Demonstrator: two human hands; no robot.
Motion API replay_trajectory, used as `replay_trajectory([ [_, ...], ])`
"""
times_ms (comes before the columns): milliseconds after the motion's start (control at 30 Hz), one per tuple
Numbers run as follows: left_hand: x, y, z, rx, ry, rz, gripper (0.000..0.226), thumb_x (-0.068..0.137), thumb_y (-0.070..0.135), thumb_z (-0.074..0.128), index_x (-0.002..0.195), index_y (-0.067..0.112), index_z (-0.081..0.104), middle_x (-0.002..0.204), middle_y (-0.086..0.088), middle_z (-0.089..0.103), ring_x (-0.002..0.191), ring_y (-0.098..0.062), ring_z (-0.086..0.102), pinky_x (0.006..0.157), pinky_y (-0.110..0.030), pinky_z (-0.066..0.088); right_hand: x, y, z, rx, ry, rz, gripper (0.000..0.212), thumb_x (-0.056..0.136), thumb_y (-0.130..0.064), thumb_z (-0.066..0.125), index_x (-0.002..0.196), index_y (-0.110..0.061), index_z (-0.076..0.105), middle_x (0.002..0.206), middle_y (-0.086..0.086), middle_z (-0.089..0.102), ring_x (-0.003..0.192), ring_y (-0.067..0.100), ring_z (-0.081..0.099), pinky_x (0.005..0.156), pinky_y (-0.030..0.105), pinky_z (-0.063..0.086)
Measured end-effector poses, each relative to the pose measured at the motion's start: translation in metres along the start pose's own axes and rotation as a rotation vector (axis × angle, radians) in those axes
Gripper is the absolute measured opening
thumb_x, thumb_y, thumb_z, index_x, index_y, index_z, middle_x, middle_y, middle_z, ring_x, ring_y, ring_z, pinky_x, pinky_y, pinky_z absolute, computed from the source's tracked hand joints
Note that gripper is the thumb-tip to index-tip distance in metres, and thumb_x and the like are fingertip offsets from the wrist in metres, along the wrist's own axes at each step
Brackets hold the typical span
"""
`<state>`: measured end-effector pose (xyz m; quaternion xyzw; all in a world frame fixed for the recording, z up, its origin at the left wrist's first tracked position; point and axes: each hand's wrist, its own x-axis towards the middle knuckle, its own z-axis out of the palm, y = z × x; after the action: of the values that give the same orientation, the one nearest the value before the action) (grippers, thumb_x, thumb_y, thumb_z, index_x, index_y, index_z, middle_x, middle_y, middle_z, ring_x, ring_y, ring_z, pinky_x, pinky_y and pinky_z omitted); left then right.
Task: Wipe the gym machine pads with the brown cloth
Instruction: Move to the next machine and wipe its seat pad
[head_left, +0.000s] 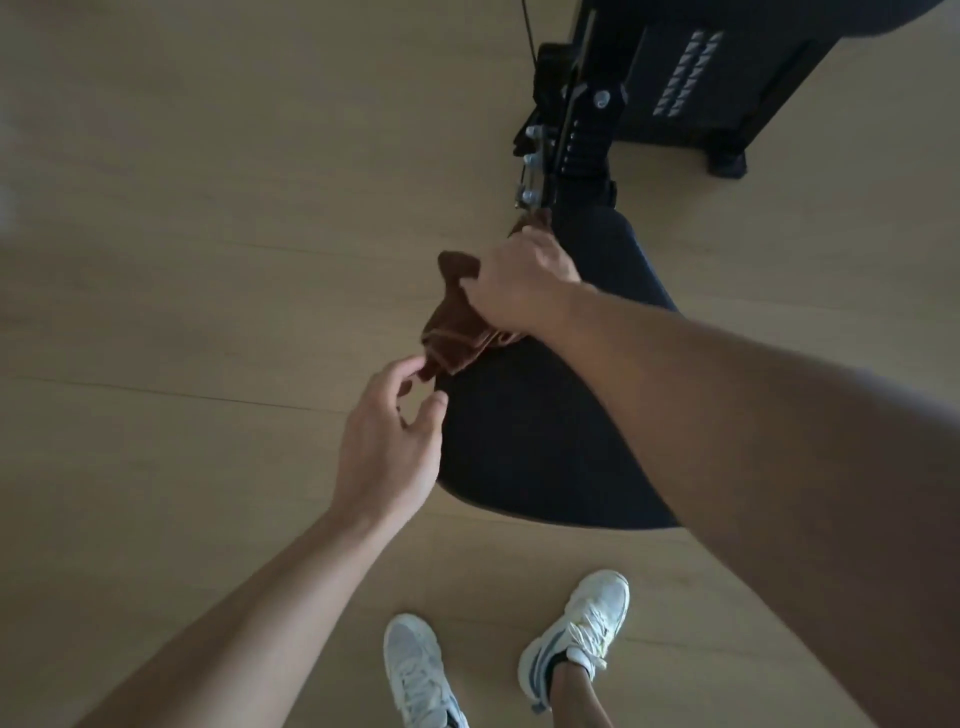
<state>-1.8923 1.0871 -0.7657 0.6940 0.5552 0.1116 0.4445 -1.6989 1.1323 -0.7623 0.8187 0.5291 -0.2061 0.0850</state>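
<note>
A black padded seat (524, 441) of the gym machine fills the middle of the view. The brown cloth (454, 325) lies bunched over the pad's left edge, with part of it hanging off the side. My right hand (519, 283) presses flat on the cloth against the pad, fingers closed over it. My left hand (392, 447) is just below the cloth's hanging corner, fingers apart, with the fingertips touching or nearly touching that corner.
The machine's black frame with bolts (561, 140) and the weight stack housing (691, 78) stand beyond the pad at top right. Pale wooden floor (182, 234) spreads left. My two white sneakers (576, 623) stand below the pad.
</note>
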Motion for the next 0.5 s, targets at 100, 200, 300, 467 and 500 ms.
replay_trajectory([
  [100,0.01,0.008,0.004,0.011,0.036,0.028,0.038,0.101,0.032,0.051,0.139,0.028,0.052,0.139,0.008,0.058,0.123,-0.006,0.055,0.098,-0.025,0.046,0.018,0.02,-0.006,0.005,-0.045,0.066,0.059,0.107,-0.046,0.034,0.139,-0.001,0.055,0.148,0.018,0.052,0.142,0.033,0.04,0.125,0.041,0.013],
  [200,0.006,0.008,0.007,-0.091,0.197,-0.043,0.039,0.104,0.034,0.044,0.141,0.023,0.049,0.136,0.009,0.055,0.113,-0.003,0.053,0.079,-0.007,0.038,0.012,0.009,-0.009,0.07,-0.101,-0.037,0.047,0.1,-0.048,0.041,0.118,-0.012,0.066,0.131,0.016,0.063,0.127,0.034,0.052,0.116,0.041,0.031],
  [300,-0.004,0.001,0.006,-0.191,0.316,-0.133,0.039,0.106,0.034,0.04,0.141,0.021,0.049,0.128,0.012,0.051,0.111,-0.004,0.05,0.081,-0.01,0.036,-0.013,-0.006,-0.003,0.206,-0.114,-0.162,0.037,0.097,-0.052,0.048,0.099,-0.02,0.067,0.099,0.004,0.07,0.09,0.024,0.063,0.089,0.033,0.052],
  [467,-0.019,-0.016,-0.002,-0.2,0.468,0.019,0.033,0.105,0.028,0.04,0.127,0.014,0.06,0.124,-0.004,0.063,0.111,-0.012,0.058,0.087,-0.009,0.043,-0.092,-0.028,0.045,0.383,0.02,-0.442,0.021,0.096,-0.049,0.056,0.095,-0.032,0.069,0.104,-0.007,0.072,0.119,0.019,0.056,0.118,0.036,0.026],
  [500,-0.02,-0.018,-0.003,-0.159,0.457,0.082,0.036,0.105,0.029,0.038,0.128,0.012,0.06,0.128,-0.007,0.063,0.117,-0.015,0.059,0.094,-0.017,0.044,-0.109,-0.031,0.058,0.367,0.041,-0.475,0.023,0.096,-0.047,0.058,0.105,-0.029,0.071,0.115,-0.006,0.072,0.132,0.018,0.049,0.122,0.036,0.016],
])
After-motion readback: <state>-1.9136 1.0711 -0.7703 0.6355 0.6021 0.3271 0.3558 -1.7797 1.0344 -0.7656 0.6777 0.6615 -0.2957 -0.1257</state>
